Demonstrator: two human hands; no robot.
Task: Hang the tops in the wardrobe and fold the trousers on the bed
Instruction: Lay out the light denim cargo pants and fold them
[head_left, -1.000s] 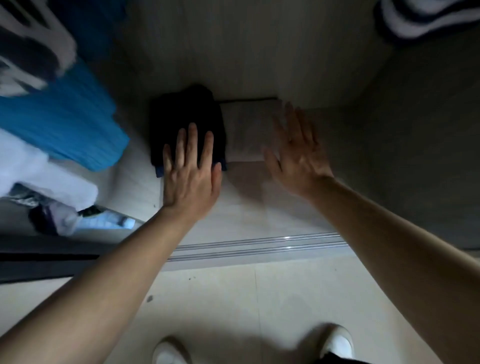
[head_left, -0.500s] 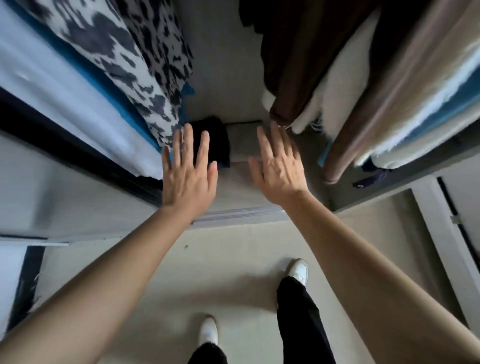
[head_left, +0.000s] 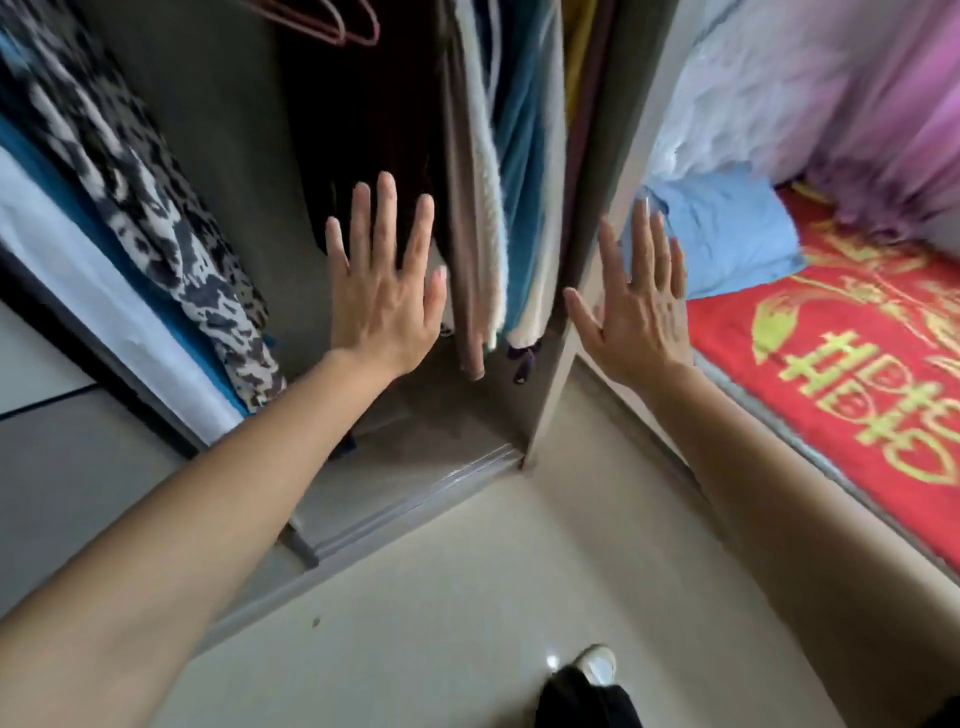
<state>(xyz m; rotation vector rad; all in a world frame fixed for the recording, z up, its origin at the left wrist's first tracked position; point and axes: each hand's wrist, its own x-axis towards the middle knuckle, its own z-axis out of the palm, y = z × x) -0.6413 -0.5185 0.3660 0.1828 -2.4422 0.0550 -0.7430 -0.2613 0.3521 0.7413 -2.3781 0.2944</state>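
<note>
View swung right: red gold-patterned bed (head_left: 852, 374) now visible, far right. Left hand (head_left: 382, 291), right hand (head_left: 636, 306) both flat, fingers spread, empty. Hanging beige and teal tops (head_left: 501, 208) between them, inside grey wardrobe (head_left: 431, 415).

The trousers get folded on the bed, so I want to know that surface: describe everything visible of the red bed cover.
The red bed cover lies spread flat on the bed at the right of the view, beside the wardrobe's side panel. It looks like plush cloth, bright red with large yellow-gold characters and ornaments, with a grey strip along its floor-side edge. A blue cloth lies at its far end, where a pink sheer curtain hangs. The open right hand seems not to touch it.
</note>
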